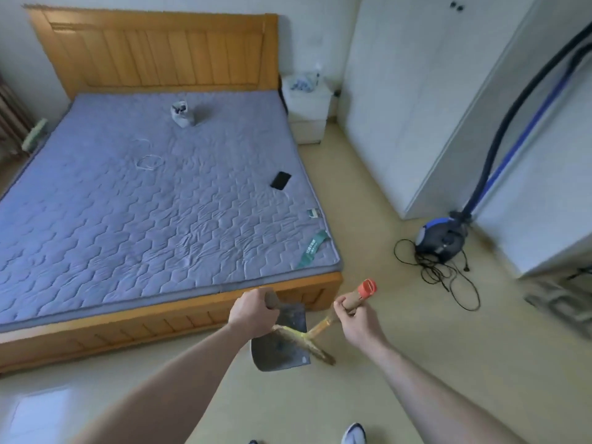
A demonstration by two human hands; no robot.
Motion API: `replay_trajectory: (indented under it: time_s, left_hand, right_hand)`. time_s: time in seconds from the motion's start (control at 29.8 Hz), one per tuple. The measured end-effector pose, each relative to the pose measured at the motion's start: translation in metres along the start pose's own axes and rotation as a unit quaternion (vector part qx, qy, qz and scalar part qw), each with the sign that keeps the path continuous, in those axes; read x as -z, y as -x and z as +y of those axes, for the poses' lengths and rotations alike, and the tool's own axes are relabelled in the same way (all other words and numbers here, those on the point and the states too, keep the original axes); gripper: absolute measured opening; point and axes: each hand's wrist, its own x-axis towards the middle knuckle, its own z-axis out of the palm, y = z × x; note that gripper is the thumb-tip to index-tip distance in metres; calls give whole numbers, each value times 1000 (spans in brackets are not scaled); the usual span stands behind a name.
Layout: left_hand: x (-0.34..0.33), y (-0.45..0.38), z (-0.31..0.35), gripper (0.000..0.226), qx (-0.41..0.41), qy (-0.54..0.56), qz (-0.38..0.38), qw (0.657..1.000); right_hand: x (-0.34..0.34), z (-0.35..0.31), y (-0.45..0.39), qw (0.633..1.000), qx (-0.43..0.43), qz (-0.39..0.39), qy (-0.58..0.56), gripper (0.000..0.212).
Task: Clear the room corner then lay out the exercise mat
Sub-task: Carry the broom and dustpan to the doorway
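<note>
Hands at the foot of the bed, both occupied. My left hand [253, 312] is curled round the brown handle of a dark metal dustpan [282, 344], whose blade hangs below the fist, tilted toward the floor. My right hand [355, 318] grips the wooden shaft of a small broom [323, 328] just under its orange end cap; the yellowish bristle head lies across the dustpan's right edge, touching it. The two hands are near each other but apart. Wooden bed frame [153, 318] with a grey quilted mattress [144, 200] fills the left; on the mattress lie a black phone [281, 180], a small grey pouch [183, 114] and a green strap [312, 248]. A blue vacuum cleaner [440, 240] with its black cord [448, 277] sits on the tiled floor [400, 363] beside the white wardrobe [416, 107]. No exercise mat can be made out from this view.
</note>
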Motion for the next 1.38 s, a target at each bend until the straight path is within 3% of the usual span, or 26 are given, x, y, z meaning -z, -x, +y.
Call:
replay_trajectory:
  time_s: [0.1,0.3,0.54,0.97,1.38]
  left_hand:
    - [-12,-14,42,12,-39,-16,-15,999]
    - [-84,-30,158,10,-117,-43,-50,991]
    - [-176,-41,262,28,-102,-46,-83,990]
    - [-290,-49,481,13,-148,-20,-174,973]
    - [-400,-142,651,10,-194,-58,-226,953]
  right_hand:
    - [40,21,1,999,-23,34,-22,10]
    - [150,102,6,990,-67,98,-75,22]
    - [265,183,3,986,-77,135,-57,20]
    - [444,285,-20,971,-118,199,-65,24]
    - [586,362,-132,947,-184,257,-62,22]
